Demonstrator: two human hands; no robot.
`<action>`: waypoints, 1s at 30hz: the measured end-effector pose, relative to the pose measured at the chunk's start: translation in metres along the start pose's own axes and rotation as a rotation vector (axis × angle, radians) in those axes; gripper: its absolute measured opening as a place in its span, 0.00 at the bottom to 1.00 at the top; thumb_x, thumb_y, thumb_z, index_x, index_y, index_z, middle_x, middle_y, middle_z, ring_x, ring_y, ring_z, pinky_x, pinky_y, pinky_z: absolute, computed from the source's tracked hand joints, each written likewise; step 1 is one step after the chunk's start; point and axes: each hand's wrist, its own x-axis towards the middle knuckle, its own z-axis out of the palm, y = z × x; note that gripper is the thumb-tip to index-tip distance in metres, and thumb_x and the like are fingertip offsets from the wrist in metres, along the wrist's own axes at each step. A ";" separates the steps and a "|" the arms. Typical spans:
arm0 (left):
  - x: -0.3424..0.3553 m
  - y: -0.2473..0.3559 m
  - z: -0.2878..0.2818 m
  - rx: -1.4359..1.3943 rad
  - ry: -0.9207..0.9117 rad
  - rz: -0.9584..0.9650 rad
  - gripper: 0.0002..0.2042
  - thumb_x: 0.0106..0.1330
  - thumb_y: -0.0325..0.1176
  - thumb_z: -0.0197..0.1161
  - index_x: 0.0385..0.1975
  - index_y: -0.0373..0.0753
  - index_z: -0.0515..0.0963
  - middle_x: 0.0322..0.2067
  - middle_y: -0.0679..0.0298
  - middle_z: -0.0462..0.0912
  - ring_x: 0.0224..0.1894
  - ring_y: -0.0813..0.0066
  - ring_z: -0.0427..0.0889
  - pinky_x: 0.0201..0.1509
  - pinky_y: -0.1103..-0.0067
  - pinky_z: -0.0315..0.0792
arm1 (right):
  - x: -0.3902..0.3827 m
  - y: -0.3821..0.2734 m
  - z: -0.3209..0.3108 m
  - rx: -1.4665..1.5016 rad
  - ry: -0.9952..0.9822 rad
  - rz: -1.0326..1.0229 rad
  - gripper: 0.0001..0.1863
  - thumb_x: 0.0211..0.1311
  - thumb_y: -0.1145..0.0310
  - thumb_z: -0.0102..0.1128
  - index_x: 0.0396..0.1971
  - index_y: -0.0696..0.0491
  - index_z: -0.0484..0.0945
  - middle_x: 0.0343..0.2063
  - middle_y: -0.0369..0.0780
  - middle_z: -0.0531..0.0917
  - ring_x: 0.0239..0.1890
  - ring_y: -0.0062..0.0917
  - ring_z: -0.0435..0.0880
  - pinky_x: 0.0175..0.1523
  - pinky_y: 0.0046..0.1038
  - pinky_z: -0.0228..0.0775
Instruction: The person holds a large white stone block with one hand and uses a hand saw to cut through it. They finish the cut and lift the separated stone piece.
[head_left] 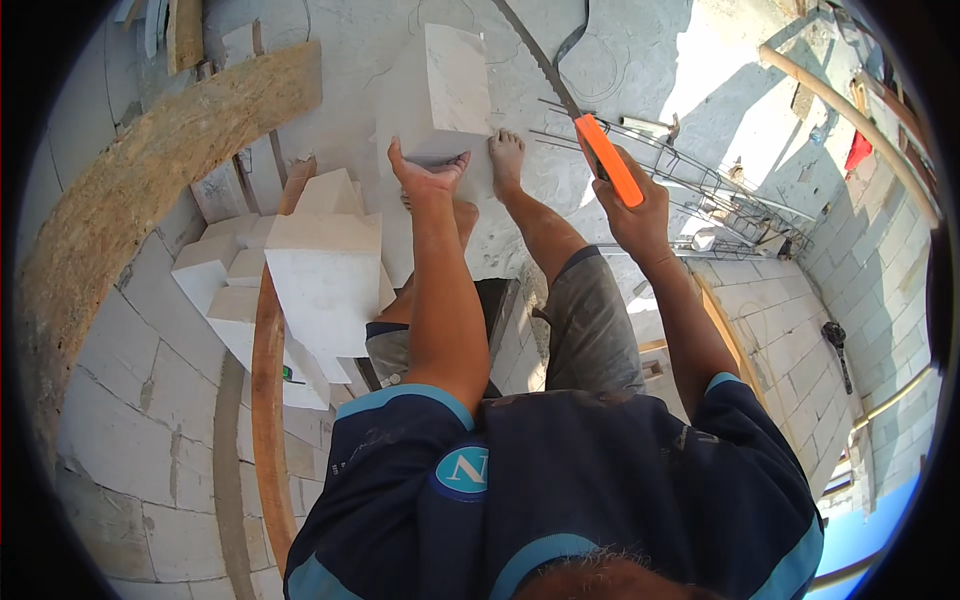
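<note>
A white building block [457, 85] stands on the grey floor in front of me, by my bare feet. Against its near lower end is my left hand [430, 180], thumb on one side and fingers on the other, gripping it; part of the fingers is hidden by the block. In my right hand [638, 212] is a hand saw [612, 160], held by its orange handle. Its long dark blade reaches up and to the left, past the right side of the block, apart from it. The far end of the blade runs out of the picture.
To my left, several white blocks [322, 260] are stacked beside a wooden plank [268, 370]. A thick rough board [190, 130] arches at the far left. On the right lie a steel rebar cage [690, 175] and a hammer [672, 130], near block walls [880, 280].
</note>
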 end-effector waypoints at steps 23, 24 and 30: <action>0.068 -0.021 0.095 0.217 -0.201 0.006 0.46 0.65 0.64 0.59 0.77 0.41 0.56 0.74 0.51 0.62 0.73 0.52 0.62 0.74 0.43 0.53 | -0.044 0.067 0.003 -0.135 -0.077 0.152 0.26 0.61 0.74 0.65 0.61 0.59 0.79 0.37 0.42 0.88 0.36 0.18 0.84 0.46 0.25 0.78; 0.042 -0.023 0.098 0.342 0.068 0.026 0.45 0.61 0.56 0.69 0.74 0.36 0.61 0.70 0.45 0.67 0.65 0.49 0.75 0.69 0.41 0.63 | -0.045 0.068 0.004 -0.118 -0.056 0.131 0.25 0.61 0.73 0.66 0.61 0.60 0.79 0.38 0.43 0.89 0.38 0.21 0.86 0.47 0.27 0.78; 0.030 -0.053 0.037 1.445 -0.022 1.269 0.55 0.48 0.44 0.83 0.71 0.21 0.56 0.70 0.36 0.61 0.69 0.35 0.65 0.71 0.49 0.61 | -0.042 0.090 0.001 -0.090 -0.045 0.190 0.26 0.62 0.72 0.67 0.61 0.60 0.79 0.40 0.45 0.89 0.40 0.26 0.89 0.48 0.29 0.79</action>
